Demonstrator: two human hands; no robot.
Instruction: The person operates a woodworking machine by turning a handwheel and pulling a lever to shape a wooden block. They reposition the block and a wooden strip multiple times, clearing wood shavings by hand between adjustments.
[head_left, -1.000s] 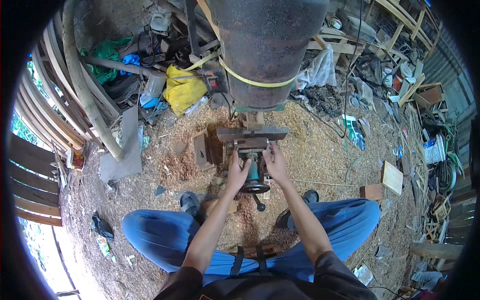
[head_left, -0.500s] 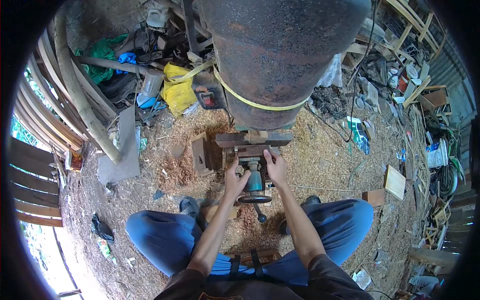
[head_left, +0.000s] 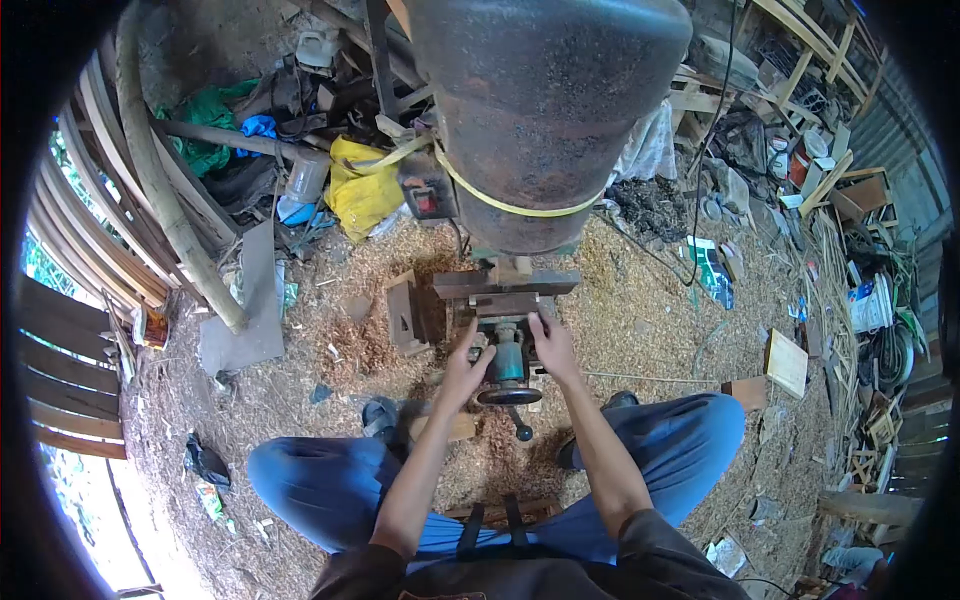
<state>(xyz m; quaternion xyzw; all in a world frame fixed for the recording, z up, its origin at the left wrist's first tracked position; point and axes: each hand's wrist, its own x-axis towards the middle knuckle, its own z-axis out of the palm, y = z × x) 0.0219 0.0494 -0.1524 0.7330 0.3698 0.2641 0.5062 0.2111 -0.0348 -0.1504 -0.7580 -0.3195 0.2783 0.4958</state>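
In front of me stands a machine with a teal vise point(head_left: 509, 362), a round black handwheel point(head_left: 509, 397) and a ball-ended lever point(head_left: 522, 430). A short dark wooden piece point(head_left: 503, 305) lies across the vise, against a longer dark bar point(head_left: 507, 284). My left hand point(head_left: 465, 372) is at the left end of the wooden piece, fingers forward and thumb beside the vise. At its right end, my right hand point(head_left: 553, 350) has its fingers and thumb closed. Both hands' fingertips are partly hidden at the piece. A large rusty drum-like body point(head_left: 540, 130) hangs over it.
A red switch box point(head_left: 427, 201) is fixed left of the drum. An angled wooden block point(head_left: 406, 313) stands on the shavings. Wooden blocks point(head_left: 788, 362) lie to the right, a grey board point(head_left: 240, 340) to the left. A black cable point(head_left: 697, 230) hangs at the right.
The view has shifted slightly, so the drum appears a little further left. Both hands keep nearly the same position at the wooden piece.
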